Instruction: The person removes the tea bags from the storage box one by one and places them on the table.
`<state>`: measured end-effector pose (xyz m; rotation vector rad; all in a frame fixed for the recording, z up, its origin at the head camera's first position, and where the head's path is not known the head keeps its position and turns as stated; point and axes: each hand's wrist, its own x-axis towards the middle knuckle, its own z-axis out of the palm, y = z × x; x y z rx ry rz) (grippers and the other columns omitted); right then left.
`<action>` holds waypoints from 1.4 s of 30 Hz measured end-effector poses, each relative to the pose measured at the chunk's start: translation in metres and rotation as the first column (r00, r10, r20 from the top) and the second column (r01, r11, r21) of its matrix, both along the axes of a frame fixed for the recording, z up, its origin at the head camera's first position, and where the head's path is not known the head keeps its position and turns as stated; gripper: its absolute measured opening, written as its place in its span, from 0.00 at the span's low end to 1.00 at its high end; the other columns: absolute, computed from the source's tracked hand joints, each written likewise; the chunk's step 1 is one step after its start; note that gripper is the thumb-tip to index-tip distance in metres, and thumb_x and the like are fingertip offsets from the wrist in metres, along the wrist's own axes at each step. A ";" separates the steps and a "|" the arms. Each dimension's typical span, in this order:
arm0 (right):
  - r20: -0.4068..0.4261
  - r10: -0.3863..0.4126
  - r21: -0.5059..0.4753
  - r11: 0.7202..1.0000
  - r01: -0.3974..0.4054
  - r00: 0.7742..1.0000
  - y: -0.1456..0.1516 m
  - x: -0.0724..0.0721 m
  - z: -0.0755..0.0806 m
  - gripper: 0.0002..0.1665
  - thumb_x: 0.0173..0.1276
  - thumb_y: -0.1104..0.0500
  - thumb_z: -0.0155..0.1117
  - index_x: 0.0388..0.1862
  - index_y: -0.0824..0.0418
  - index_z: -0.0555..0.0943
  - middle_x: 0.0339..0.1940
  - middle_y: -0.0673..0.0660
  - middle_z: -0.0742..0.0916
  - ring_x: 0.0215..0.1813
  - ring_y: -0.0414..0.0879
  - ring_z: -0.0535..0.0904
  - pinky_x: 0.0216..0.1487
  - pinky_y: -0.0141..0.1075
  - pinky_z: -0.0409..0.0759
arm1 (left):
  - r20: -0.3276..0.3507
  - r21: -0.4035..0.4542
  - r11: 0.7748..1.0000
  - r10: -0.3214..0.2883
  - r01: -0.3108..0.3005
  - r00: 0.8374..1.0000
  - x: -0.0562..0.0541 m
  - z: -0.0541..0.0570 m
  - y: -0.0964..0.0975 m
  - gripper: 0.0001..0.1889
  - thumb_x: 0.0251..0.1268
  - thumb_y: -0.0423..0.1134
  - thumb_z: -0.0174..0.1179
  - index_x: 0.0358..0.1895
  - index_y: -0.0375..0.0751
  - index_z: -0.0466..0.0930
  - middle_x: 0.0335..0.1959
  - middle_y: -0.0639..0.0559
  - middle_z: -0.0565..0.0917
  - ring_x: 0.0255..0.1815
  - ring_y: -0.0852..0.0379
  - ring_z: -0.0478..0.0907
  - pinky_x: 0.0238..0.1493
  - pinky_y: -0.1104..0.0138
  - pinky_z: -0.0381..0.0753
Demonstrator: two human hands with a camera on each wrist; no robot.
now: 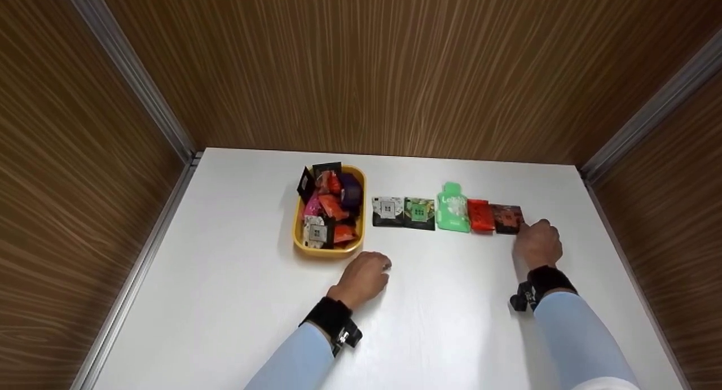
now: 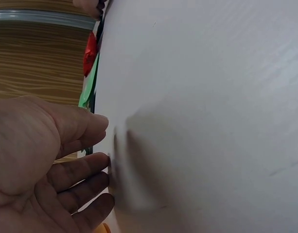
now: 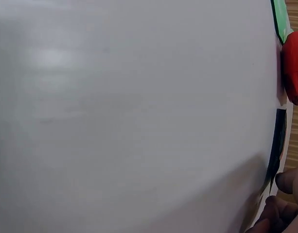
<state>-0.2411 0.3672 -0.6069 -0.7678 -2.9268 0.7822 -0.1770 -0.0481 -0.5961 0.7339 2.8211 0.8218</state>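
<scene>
On the right of the table my right hand [image 1: 538,243] pinches the near right corner of a dark brown-and-red sachet [image 1: 507,218]. In the right wrist view that sachet [image 3: 277,141] lies nearly flat, its corner between thumb and fingers [image 3: 277,208]. Left of it, in a row, lie a red packet [image 1: 481,215], a green bottle-shaped pouch [image 1: 453,209], a green-and-black sachet [image 1: 419,213] and a white-and-black sachet [image 1: 387,211]. My left hand [image 1: 364,277] rests near the table, loosely curled around nothing, just below the yellow basket [image 1: 329,252].
Inside the basket is a mixed pile of sachets: a white-and-black one [image 1: 316,232], orange-red packets [image 1: 333,206], a pink one [image 1: 312,205] and a dark purple one [image 1: 351,190]. Wood-grain panels [image 1: 383,68] wall in the white table [image 1: 225,277] at the back and both sides.
</scene>
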 end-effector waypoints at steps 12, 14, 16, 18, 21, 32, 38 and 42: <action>-0.234 -0.004 -0.026 1.000 -0.002 0.972 -0.041 -0.002 0.023 0.23 0.81 0.52 0.49 0.50 0.72 0.80 0.50 0.74 0.83 0.55 0.71 0.80 0.51 0.64 0.78 | 0.038 0.080 0.996 0.043 -0.046 0.998 0.003 0.021 -0.006 0.11 0.76 0.35 0.61 0.55 0.40 0.87 0.56 0.46 0.89 0.63 0.49 0.84 0.67 0.59 0.80; -0.282 0.010 -0.054 0.998 -0.026 0.959 -0.056 -0.002 0.028 0.23 0.81 0.52 0.50 0.51 0.70 0.82 0.50 0.72 0.84 0.56 0.69 0.80 0.53 0.62 0.77 | 0.017 0.127 0.990 0.067 -0.069 0.998 0.002 0.029 -0.011 0.10 0.76 0.34 0.61 0.54 0.40 0.87 0.55 0.46 0.89 0.62 0.48 0.84 0.66 0.58 0.81; -0.323 0.030 -0.077 0.995 -0.057 0.946 -0.072 -0.003 0.032 0.22 0.81 0.53 0.51 0.52 0.70 0.83 0.49 0.70 0.85 0.55 0.66 0.80 0.54 0.59 0.77 | -0.015 0.181 0.979 0.100 -0.096 0.995 0.000 0.037 -0.016 0.09 0.75 0.33 0.62 0.52 0.40 0.88 0.54 0.45 0.90 0.60 0.48 0.85 0.63 0.57 0.82; -0.351 0.059 -0.093 0.991 -0.098 0.935 -0.089 -0.002 0.035 0.21 0.82 0.53 0.53 0.52 0.70 0.83 0.47 0.69 0.85 0.52 0.64 0.81 0.53 0.56 0.76 | -0.035 0.227 0.965 0.141 -0.129 0.989 -0.004 0.043 -0.023 0.09 0.74 0.32 0.62 0.51 0.41 0.88 0.52 0.45 0.90 0.56 0.47 0.86 0.59 0.55 0.84; -0.387 0.101 -0.125 0.979 -0.161 0.916 -0.115 0.002 0.037 0.18 0.82 0.55 0.56 0.52 0.69 0.83 0.44 0.67 0.85 0.47 0.61 0.79 0.49 0.50 0.74 | -0.051 0.264 0.946 0.206 -0.186 0.977 -0.014 0.053 -0.038 0.09 0.74 0.32 0.62 0.51 0.41 0.88 0.50 0.45 0.90 0.52 0.47 0.87 0.54 0.54 0.85; -0.448 0.128 -0.233 0.939 -0.254 0.885 -0.182 0.023 0.041 0.10 0.75 0.58 0.63 0.41 0.64 0.85 0.32 0.59 0.83 0.38 0.53 0.77 0.42 0.43 0.71 | -0.017 -0.035 0.964 0.262 -0.262 0.965 -0.056 0.063 -0.097 0.26 0.70 0.23 0.56 0.71 0.32 0.75 0.66 0.33 0.81 0.69 0.34 0.76 0.70 0.48 0.76; -0.414 0.144 -0.296 0.913 -0.282 0.899 -0.201 0.035 0.034 0.09 0.76 0.57 0.64 0.40 0.61 0.86 0.29 0.54 0.83 0.35 0.48 0.76 0.40 0.40 0.72 | -0.034 -0.167 0.977 0.131 -0.135 0.991 -0.061 0.055 -0.103 0.24 0.72 0.23 0.53 0.70 0.32 0.76 0.66 0.31 0.80 0.71 0.32 0.74 0.68 0.43 0.77; -0.413 0.164 -0.300 0.904 -0.304 0.896 -0.208 0.040 0.029 0.08 0.75 0.58 0.65 0.40 0.61 0.86 0.29 0.53 0.83 0.35 0.47 0.76 0.41 0.40 0.72 | -0.077 -0.177 0.974 0.132 -0.144 0.988 -0.062 0.051 -0.104 0.20 0.73 0.25 0.52 0.65 0.31 0.80 0.60 0.31 0.83 0.65 0.33 0.78 0.62 0.44 0.81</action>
